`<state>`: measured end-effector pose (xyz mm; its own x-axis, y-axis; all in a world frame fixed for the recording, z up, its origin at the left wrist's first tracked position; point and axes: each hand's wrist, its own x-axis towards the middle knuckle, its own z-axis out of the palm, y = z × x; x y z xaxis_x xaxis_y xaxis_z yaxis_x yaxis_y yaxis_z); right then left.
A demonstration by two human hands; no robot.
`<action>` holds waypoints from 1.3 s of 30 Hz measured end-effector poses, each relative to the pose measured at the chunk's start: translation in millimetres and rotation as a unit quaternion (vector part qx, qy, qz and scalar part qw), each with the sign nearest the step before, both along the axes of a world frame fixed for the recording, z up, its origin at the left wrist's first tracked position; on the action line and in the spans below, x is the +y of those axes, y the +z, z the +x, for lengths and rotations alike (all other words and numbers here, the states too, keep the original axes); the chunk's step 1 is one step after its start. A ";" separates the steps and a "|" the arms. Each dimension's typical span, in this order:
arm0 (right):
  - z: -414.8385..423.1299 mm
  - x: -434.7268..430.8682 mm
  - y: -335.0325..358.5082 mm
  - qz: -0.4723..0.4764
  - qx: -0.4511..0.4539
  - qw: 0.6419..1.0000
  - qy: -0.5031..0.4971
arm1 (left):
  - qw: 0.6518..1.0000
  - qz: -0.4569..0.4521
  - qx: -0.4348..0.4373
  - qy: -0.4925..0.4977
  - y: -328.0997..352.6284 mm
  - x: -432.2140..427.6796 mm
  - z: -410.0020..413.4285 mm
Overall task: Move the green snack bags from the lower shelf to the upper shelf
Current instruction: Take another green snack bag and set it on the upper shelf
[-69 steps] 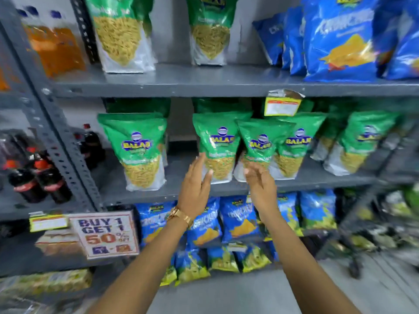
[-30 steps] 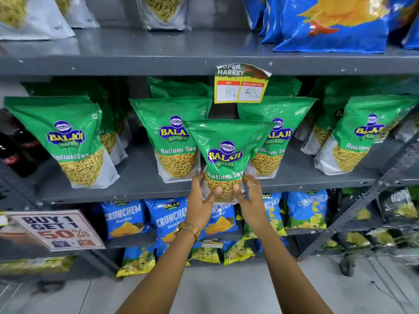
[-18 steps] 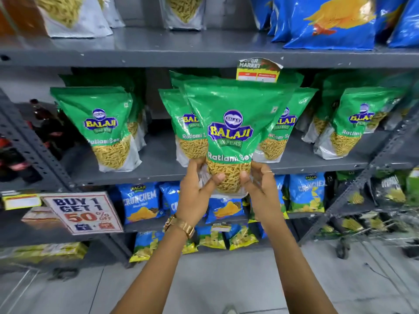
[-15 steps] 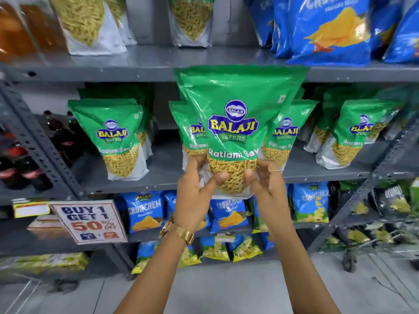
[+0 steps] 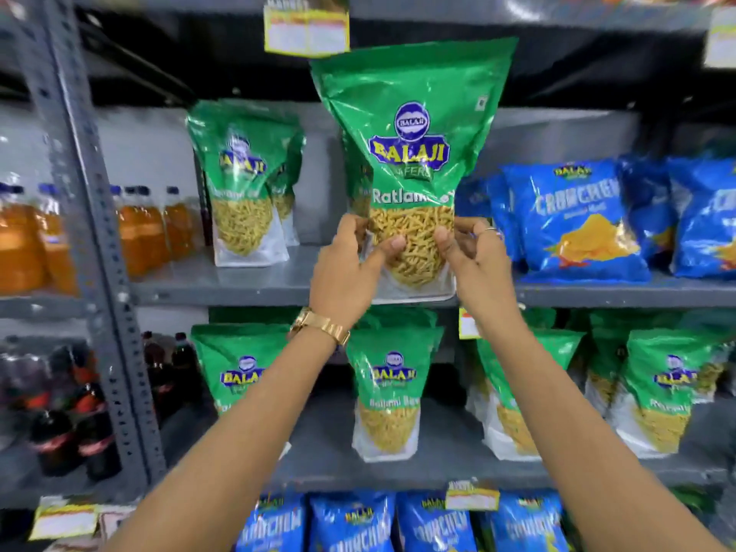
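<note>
Snack bag held at the upper shelf

Both hands clamp one green snack bag (image 5: 410, 153) by its lower part. The left hand (image 5: 346, 268) grips the bag's left edge with the thumb pressed across the clear window that shows the yellow sev; the right hand (image 5: 476, 256) grips the right edge the same way, a ring on one finger. A gold watch (image 5: 320, 325) sits on the left wrist. The bag is upright, label facing out, its bottom edge level with the front lip of the upper shelf (image 5: 223, 286); whether it rests on the shelf cannot be told.

On that upper shelf, a standing green bag (image 5: 245, 185) is to the left and blue snack bags (image 5: 573, 221) are to the right. Orange drink bottles (image 5: 143, 229) stand further left, beyond the grey upright post (image 5: 91, 217).

Below, the lower shelf (image 5: 438, 468) carries more green snack bags (image 5: 388, 392), upright in a row. Dark bottles (image 5: 85, 424) stand on the left at that level. More blue bags (image 5: 350, 523) fill the row underneath, with yellow price tags (image 5: 472, 496) on the shelf lips.
</note>
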<state>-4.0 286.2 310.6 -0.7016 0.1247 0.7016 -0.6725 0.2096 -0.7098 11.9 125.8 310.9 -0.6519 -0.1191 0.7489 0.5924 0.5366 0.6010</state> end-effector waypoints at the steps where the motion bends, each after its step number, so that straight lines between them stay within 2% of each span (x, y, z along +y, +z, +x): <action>1: -13.0 -4.4 5.6 -0.002 -0.002 1.000 0.003 | 1.000 -0.003 -0.004 0.003 7.0 -3.0 -12.0; 6: -72.0 -25.7 11.5 -0.016 -0.051 0.998 0.025 | 0.999 -0.012 -0.052 0.008 20.9 -16.8 -72.4; 13: -128.6 -43.4 6.3 0.071 -0.118 0.991 -0.005 | 0.995 -0.044 -0.090 0.000 1.0 -22.5 -132.5; 22: -181.0 -58.6 10.0 0.155 -0.176 0.970 -0.070 | 0.967 -0.127 -0.220 0.023 11.1 -28.3 -193.1; 25: -191.3 -59.8 8.6 0.171 -0.187 0.963 -0.086 | 0.965 -0.140 -0.220 0.030 8.4 -29.8 -201.6; 32: -199.3 -50.6 5.5 0.145 -0.177 0.970 -0.078 | 0.964 -0.187 -0.186 0.026 4.9 -33.2 -201.9; 39: -202.5 -48.8 5.0 0.153 -0.174 0.970 -0.077 | 0.963 -0.197 -0.176 0.049 2.5 -32.3 -202.2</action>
